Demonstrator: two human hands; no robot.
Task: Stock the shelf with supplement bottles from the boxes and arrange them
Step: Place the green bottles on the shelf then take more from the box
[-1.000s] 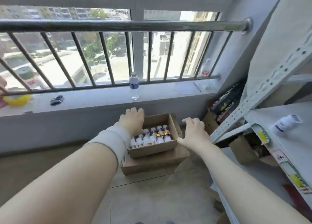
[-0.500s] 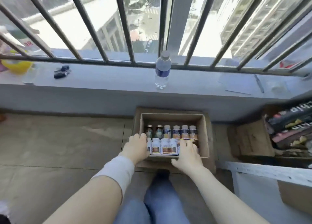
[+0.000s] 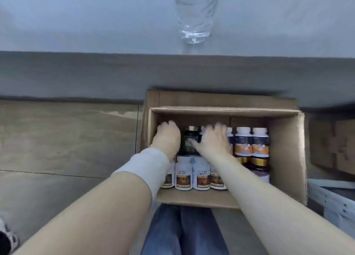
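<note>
An open cardboard box (image 3: 284, 158) stands on the floor in front of my knees, on top of a second box. Inside are several supplement bottles: white ones with brown labels (image 3: 183, 175) in the near row, and a dark bottle (image 3: 189, 141) and white ones with orange labels (image 3: 243, 142) in the far row. My left hand (image 3: 167, 137) reaches into the far left corner, with its fingers bent down over something hidden. My right hand (image 3: 213, 141) lies with spread fingers over the middle of the far row, its thumb against the dark bottle.
A clear water bottle (image 3: 196, 14) stands on the grey window ledge straight above the box. Another cardboard box (image 3: 334, 145) sits at the right, and a white metal shelf frame (image 3: 334, 199) is at the lower right. Tiled floor (image 3: 67, 139) lies to the left.
The view has dropped and come much closer to the box. Both hands moved from the near rim and near row forward onto the far row of bottles.
</note>
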